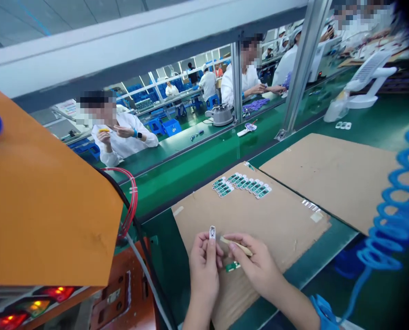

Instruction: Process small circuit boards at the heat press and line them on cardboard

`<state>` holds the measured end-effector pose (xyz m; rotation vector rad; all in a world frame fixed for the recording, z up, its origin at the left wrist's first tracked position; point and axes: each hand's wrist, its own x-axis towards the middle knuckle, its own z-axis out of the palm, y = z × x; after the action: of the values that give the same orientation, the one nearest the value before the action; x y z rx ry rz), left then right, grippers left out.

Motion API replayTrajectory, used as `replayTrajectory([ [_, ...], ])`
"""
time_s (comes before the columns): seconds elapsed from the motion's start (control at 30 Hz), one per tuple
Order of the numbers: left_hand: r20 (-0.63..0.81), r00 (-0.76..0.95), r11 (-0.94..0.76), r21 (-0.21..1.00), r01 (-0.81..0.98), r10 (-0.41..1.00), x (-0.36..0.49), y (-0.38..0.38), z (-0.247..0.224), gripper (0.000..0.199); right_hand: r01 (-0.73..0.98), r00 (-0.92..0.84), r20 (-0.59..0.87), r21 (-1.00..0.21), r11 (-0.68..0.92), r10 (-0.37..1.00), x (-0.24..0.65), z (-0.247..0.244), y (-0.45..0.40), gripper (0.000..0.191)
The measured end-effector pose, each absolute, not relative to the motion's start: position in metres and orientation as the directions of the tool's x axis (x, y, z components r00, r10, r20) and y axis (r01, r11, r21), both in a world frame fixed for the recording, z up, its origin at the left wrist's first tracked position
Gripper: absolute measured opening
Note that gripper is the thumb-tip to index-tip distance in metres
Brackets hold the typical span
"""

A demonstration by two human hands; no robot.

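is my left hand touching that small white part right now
Touching. The head view shows the left hand pinching the small white part, with the thumb over its lower end and its top sticking out.

a green bench (314,262) carries a cardboard sheet (276,224), with a second sheet (328,169) right of it. green-and-white pieces (242,182) lie in rows on the cardboard sheet's far part; a partly hidden circuit board (231,267) seemingly rests on its near part.

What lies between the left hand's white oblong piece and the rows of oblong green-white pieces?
Bare brown cardboard shows between the white piece and the rows in the head view.
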<state>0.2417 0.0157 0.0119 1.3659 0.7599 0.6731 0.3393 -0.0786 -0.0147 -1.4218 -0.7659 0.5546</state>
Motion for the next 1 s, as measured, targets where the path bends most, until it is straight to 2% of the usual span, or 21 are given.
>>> replayTrajectory([
  [0.23, -0.102, 0.590, 0.099, 0.994, 0.038, 0.801, 0.2410, 0.0148, 0.0167, 0.044, 0.246, 0.706, 0.257, -0.963, 0.112, 0.660, 0.3375, -0.0110, -0.0794, 0.023],
  [0.37, -0.106, 0.611, 0.105, 0.994, 0.038, 0.784, 0.2407, 0.0140, 0.0162, 0.041, 0.300, 0.691, 0.300, -0.947, 0.116, 0.657, 0.3361, -0.0083, -0.0811, 0.021],
  [1.0, -0.129, 0.628, 0.116, 0.991, 0.062, 0.768, 0.2402, 0.0128, 0.0179, 0.037, 0.330, 0.688, 0.281, -0.942, 0.056, 0.669, 0.3360, -0.0124, -0.0813, 0.023],
])
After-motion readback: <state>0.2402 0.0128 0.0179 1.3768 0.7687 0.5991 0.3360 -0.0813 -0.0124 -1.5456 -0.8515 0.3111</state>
